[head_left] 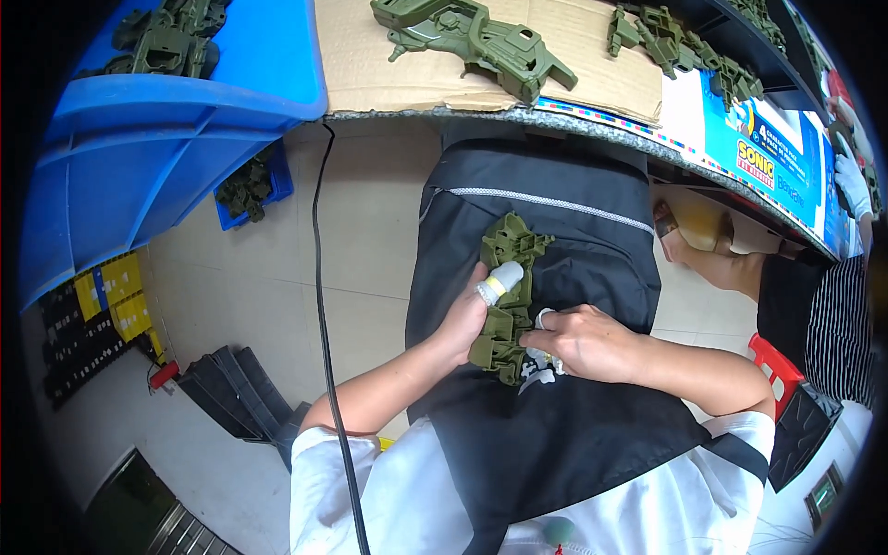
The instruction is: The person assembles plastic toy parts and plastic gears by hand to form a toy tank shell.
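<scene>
White sleeves and a black apron (555, 435) fill the near edge, forearms coming in from below. Left hand (467, 319) grips the olive-green plastic part (507, 296) from its left side, fingers closed on it, the thumb wearing a white cot with a yellow band pressed on the part's face. Right hand (583, 342) clamps the part's lower right end, fingers curled tight around it, a white cot on one fingertip. Part lies lengthwise on the lap over the apron, just below the table edge, its upper end free of both hands. Black cable (321, 277) hangs from the table edge down past the left elbow. On the table (592, 125): sheet of cardboard (388, 55) carrying a larger green moulded piece (481, 42), more green pieces (684, 46) further right beside a printed blue box (768, 148). Big blue bin (157, 139) at left holds more green parts; a small blue tray (250, 190) sits on the floor beneath. Another person's gloved hand (851, 185) at far right
</scene>
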